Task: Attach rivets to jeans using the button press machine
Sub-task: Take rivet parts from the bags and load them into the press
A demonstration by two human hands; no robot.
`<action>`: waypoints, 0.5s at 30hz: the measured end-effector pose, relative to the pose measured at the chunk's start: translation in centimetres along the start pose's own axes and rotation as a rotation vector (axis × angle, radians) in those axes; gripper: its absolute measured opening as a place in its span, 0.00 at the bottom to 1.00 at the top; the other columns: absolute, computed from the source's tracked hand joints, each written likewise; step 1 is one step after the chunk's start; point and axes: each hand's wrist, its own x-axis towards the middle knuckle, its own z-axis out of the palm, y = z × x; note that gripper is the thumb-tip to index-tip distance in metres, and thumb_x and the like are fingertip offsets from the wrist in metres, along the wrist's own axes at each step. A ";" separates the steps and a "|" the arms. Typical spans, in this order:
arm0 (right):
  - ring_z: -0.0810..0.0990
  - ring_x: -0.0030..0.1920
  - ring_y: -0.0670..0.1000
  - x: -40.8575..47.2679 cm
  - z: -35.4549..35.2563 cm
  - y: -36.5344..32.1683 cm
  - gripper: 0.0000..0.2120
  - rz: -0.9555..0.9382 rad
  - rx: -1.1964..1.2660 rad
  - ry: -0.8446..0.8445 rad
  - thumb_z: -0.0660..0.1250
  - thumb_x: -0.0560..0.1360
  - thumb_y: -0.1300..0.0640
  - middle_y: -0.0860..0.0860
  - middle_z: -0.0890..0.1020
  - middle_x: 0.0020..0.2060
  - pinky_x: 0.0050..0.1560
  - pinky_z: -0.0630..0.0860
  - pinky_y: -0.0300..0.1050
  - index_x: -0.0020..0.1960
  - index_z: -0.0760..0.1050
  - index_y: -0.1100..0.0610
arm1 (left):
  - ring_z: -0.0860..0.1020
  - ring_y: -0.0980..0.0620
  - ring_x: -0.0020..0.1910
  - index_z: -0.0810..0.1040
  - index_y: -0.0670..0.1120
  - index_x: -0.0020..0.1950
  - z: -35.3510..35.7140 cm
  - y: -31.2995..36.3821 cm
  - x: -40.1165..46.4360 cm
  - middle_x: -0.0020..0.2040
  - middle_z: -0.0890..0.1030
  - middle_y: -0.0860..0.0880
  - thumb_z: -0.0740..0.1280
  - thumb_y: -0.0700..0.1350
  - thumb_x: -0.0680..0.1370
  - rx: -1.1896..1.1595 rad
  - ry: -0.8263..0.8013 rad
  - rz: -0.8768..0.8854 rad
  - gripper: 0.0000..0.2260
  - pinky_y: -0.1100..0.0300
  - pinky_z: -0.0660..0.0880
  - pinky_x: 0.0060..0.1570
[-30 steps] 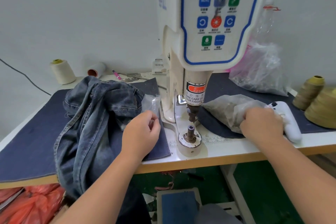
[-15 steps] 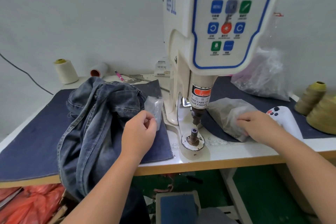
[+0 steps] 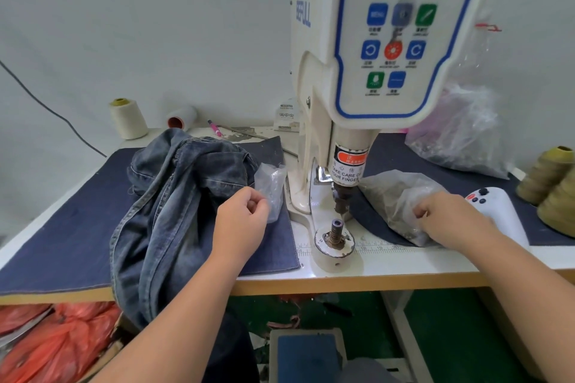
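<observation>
Faded blue jeans [image 3: 174,196] lie bunched on the table left of the white button press machine [image 3: 389,40] and hang over the front edge. The machine's lower die post [image 3: 337,227] stands bare under the upper punch [image 3: 342,196]. My left hand [image 3: 241,221] hovers beside a small clear plastic bag [image 3: 273,183], thumb against curled fingers; nothing shows between them. My right hand [image 3: 448,214] has its curled fingers gripping the larger clear bag of rivets [image 3: 392,196] to the right of the punch.
A white handheld controller [image 3: 497,205] lies just right of my right hand. Thread cones stand at back left [image 3: 127,118] and far right [image 3: 547,174]. Another plastic bag [image 3: 460,134] sits behind. A foot pedal [image 3: 308,354] and red plastic bags [image 3: 56,336] are below the table.
My left hand has drawn out of the small bag and back toward me, fingers closed. My right hand slid left off the controller side, deeper into the rivet bag. The view tilted up.
</observation>
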 end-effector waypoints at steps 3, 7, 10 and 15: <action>0.79 0.42 0.50 0.2 0.7 0.6 0.12 -0.043 0.090 0.059 0.64 0.77 0.61 0.45 0.79 0.39 0.45 0.80 0.49 0.45 0.78 0.44 | 0.71 0.60 0.31 0.76 0.47 0.37 0.0 -0.1 0.0 0.32 0.77 0.49 0.66 0.41 0.76 -0.003 0.000 0.006 0.08 0.71 0.70 0.31; 0.79 0.42 0.51 0.3 0.7 1.1 0.11 -0.023 0.050 0.068 0.62 0.78 0.57 0.49 0.81 0.42 0.43 0.79 0.48 0.48 0.80 0.43 | 0.72 0.61 0.31 0.76 0.48 0.37 0.1 -0.2 0.1 0.32 0.77 0.50 0.66 0.41 0.76 -0.002 0.000 0.003 0.08 0.70 0.70 0.31; 0.81 0.43 0.53 0.7 0.8 1.2 0.14 0.038 -0.155 0.035 0.60 0.76 0.62 0.51 0.81 0.43 0.40 0.77 0.45 0.50 0.82 0.50 | 0.72 0.61 0.31 0.76 0.48 0.37 0.1 -0.3 0.2 0.33 0.77 0.51 0.66 0.42 0.77 0.007 -0.004 0.002 0.08 0.68 0.69 0.30; 0.81 0.49 0.56 1.3 0.9 1.4 0.12 -0.009 -0.027 0.027 0.60 0.81 0.53 0.53 0.83 0.49 0.52 0.78 0.49 0.57 0.81 0.50 | 0.72 0.61 0.31 0.76 0.49 0.37 0.2 -0.3 0.2 0.32 0.77 0.52 0.66 0.42 0.77 0.006 -0.007 -0.009 0.08 0.70 0.69 0.29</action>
